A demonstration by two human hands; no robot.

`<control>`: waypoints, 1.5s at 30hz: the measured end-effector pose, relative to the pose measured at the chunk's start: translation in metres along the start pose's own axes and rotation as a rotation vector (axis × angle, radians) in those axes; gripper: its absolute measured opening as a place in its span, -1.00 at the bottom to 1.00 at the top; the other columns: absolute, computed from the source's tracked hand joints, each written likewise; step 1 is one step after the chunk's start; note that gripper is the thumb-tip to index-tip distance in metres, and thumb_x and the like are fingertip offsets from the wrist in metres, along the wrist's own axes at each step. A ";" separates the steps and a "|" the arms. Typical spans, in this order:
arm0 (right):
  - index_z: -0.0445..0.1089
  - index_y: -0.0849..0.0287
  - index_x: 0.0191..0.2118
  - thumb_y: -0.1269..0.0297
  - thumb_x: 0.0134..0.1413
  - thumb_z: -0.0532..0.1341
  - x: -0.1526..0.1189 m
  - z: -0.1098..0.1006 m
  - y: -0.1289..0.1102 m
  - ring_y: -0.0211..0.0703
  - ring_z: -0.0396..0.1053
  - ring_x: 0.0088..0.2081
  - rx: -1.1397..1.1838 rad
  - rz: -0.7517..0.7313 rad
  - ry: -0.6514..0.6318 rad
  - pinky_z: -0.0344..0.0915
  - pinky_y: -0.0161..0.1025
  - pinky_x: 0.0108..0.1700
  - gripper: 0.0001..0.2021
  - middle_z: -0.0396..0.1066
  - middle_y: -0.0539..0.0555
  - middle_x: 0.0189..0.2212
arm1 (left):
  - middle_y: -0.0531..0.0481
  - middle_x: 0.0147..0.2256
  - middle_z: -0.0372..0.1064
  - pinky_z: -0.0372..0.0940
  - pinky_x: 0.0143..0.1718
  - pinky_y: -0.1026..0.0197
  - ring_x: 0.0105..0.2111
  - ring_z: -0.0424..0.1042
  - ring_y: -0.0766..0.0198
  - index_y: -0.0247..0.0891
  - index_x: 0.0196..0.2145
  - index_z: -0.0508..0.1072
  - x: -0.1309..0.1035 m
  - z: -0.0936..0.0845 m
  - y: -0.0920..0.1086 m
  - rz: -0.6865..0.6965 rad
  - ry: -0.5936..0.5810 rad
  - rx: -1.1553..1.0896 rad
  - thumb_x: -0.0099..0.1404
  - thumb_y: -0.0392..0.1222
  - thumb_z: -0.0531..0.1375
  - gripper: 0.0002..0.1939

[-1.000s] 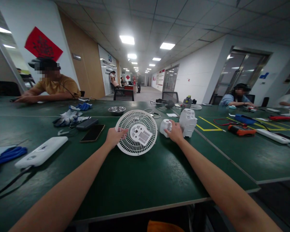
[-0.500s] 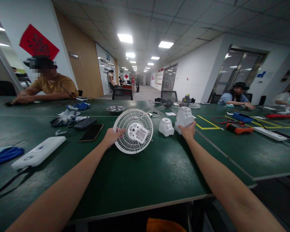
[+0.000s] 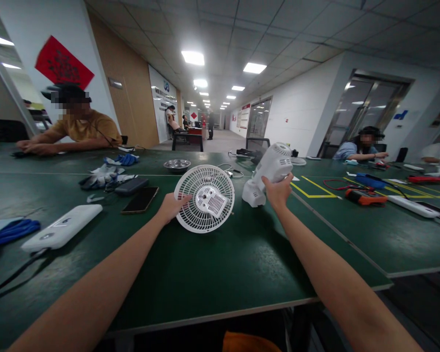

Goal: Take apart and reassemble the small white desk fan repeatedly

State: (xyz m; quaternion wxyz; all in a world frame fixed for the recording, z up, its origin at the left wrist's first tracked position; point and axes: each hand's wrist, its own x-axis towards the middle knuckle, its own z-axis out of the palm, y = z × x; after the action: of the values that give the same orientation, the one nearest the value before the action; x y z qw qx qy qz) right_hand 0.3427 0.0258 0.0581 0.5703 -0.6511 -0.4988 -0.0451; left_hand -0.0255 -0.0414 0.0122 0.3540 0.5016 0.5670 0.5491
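My left hand (image 3: 172,208) is closed on the left rim of a round white fan grille (image 3: 205,222), which stands tilted over the green table with a slotted motor plate at its middle. To the right, my right hand (image 3: 278,191) grips a white slotted fan housing (image 3: 273,164) and holds it raised and leaning. Below and left of that housing sits a smaller white plastic cover (image 3: 253,195) on the table, partly hidden behind it. Whether the two white parts touch, I cannot tell.
A phone (image 3: 140,200), a white power bank (image 3: 64,225) with a cable, and gloves (image 3: 104,176) lie left. Behind the grille is a metal bowl (image 3: 176,165). An orange multimeter (image 3: 365,197) lies right, near yellow tape. Other people sit at the table's far side.
My right hand has lifted the white housing from beside the smaller cover and tipped it, moving it slightly left. The left hand and grille have hardly moved.
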 end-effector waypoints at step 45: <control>0.13 0.18 0.18 0.05 -0.20 0.34 0.049 -0.011 0.065 0.03 0.33 -0.07 0.262 -0.229 0.035 0.28 -0.02 -0.03 -0.22 0.33 0.22 0.01 | -0.13 -0.36 0.55 0.46 -0.33 0.11 -0.38 0.54 0.11 -0.33 -0.29 0.52 0.003 -0.002 -0.004 0.064 -0.006 0.057 0.10 -0.06 0.35 -0.71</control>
State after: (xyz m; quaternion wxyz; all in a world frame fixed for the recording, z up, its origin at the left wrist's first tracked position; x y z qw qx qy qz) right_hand 0.4186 0.0556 0.0468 0.6502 -0.5091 -0.5612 -0.0557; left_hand -0.0291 -0.0387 0.0090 0.3236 0.5310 0.5651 0.5422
